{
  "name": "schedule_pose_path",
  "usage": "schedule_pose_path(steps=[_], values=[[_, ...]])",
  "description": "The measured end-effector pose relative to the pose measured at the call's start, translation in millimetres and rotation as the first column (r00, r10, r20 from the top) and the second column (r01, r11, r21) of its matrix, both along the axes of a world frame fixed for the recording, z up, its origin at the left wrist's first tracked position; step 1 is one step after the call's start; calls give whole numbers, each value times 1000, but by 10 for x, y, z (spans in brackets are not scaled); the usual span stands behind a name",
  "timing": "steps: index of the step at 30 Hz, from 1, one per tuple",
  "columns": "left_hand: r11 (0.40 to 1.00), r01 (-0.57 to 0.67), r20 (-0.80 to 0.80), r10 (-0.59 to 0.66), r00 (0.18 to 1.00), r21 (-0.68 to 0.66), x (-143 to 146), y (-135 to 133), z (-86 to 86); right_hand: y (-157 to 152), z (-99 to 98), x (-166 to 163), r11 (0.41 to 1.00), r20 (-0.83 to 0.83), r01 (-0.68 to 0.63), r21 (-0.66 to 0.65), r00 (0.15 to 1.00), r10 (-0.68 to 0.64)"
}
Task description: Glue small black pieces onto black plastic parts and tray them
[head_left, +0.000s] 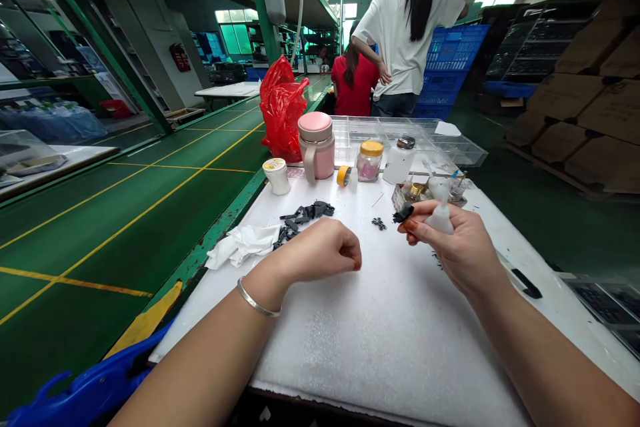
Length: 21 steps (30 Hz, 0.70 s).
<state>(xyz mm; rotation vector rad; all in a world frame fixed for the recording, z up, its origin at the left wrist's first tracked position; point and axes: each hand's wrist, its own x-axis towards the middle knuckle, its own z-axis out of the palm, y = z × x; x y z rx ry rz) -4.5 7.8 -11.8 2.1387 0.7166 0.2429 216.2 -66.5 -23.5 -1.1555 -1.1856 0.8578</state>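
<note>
My left hand (331,250) hangs low over the white work mat (320,360), its fingertips pressed together. Whatever they may hold is hidden or too small to make out. In my right hand (463,240) is a small white squeeze bottle (441,219) with a narrow tip pointing up. The same hand pinches a small black plastic part (403,214) between its fingertips. A heap of similar black parts (307,212) lies beyond my left wrist. Between the hands, farther back, sits a little cluster of tiny black rings (379,223).
A crumpled white cloth (244,245) lies left. Along the back stand a white tub (277,177), pink mug (317,147), yellow tape roll (343,176), yellow-lidded jar (370,161), white bottle (399,160) and clear divided tray (415,133). A red bag (283,110) and two people are beyond.
</note>
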Motion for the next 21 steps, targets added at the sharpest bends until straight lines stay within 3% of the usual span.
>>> schedule_pose_path(steps=[1,3,6,12,17,21], values=[[989,-8,71,18,997,-145,11,-1,23,-3,4,-7,1000,2,-7,2,1000,7],[914,7,229,94,969,-406,28,0,51,-12,9,-27,1000,0,-26,15,1000,26],[791,38,367,241,898,-611,47,12,41,-36,15,-67,997,-6,-70,41,998,70],[635,111,432,376,820,-764,97,25,-39,-112,54,-138,990,20,-132,55,991,131],[559,166,464,448,764,-813,135,5,-61,-158,83,-189,988,64,-144,55,988,140],[531,159,451,483,751,-833,161,-15,-80,-167,86,-217,986,68,-151,68,987,147]])
